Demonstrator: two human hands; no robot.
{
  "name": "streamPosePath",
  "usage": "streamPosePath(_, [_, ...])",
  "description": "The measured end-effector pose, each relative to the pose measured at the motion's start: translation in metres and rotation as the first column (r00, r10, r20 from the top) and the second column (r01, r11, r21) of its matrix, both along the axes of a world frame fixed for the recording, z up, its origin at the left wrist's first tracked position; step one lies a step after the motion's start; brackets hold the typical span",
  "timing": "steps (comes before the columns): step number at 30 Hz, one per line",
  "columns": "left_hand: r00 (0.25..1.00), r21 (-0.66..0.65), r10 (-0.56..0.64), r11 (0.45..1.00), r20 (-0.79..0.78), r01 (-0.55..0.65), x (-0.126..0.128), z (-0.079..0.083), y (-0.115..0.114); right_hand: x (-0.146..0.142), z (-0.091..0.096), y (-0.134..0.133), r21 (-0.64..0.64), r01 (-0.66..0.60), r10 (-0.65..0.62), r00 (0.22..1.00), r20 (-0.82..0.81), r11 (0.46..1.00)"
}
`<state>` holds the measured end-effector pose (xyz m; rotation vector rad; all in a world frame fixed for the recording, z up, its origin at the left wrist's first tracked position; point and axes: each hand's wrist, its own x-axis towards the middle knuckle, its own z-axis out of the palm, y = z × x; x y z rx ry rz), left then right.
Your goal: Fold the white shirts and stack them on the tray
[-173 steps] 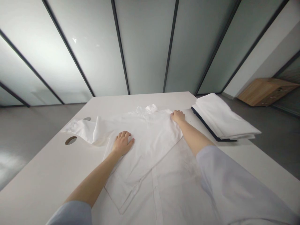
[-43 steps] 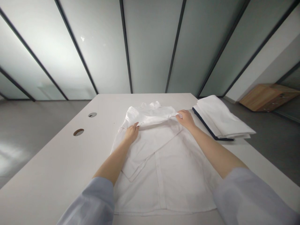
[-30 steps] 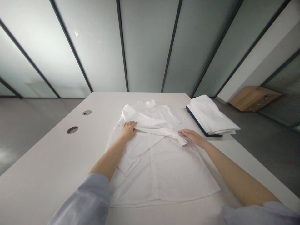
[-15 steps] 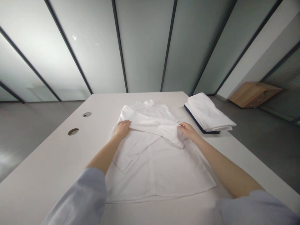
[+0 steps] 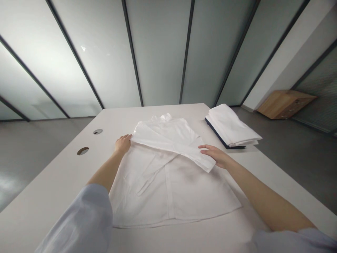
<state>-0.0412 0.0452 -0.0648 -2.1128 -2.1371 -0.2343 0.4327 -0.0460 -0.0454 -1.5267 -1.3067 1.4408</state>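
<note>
A white button-up shirt (image 5: 173, 182) lies flat on the white table (image 5: 52, 189), collar away from me. One sleeve (image 5: 173, 146) is folded diagonally across its chest. My left hand (image 5: 123, 143) rests at the shirt's left shoulder edge, fingers curled on the fabric fold. My right hand (image 5: 216, 154) lies at the sleeve's cuff end on the right, fingers stretched out flat beside the cuff.
A stack of folded white cloth on a dark layer (image 5: 231, 130) sits at the table's far right. Two round cable holes (image 5: 83, 151) are in the table on the left. Frosted glass panels stand behind; a wooden cabinet (image 5: 285, 103) is on the floor at right.
The sleeve has been laid flatter and straighter across the shirt. My left hand slid outward to the shoulder edge; my right hand let go of the cuff and flattened beside it.
</note>
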Motion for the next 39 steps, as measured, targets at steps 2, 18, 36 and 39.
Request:
streamPosePath(2, [0.999,-0.026,-0.034,0.999,0.011,0.034,-0.004,-0.006,0.001,0.003,-0.005,-0.005,0.08,-0.045,0.035,0.991,0.125,0.996])
streamPosePath(18, [0.991,-0.115,-0.118,0.986,0.057,0.124,0.054,-0.002,0.014,-0.015,-0.023,0.047,0.366,-0.461,0.035,0.658,0.752,0.808])
streamPosePath(36, [0.99,-0.198,-0.138,0.97,0.023,0.14,0.059,-0.015,0.003,-0.036,-0.019,0.016,0.249,-0.497,0.037,0.496,0.867,0.831])
streamPosePath(39, [0.989,-0.187,-0.143,0.971,0.027,0.146,0.058,-0.016,0.004,-0.038,-0.014,-0.002,0.171,-0.427,0.061,0.478,0.876,0.888])
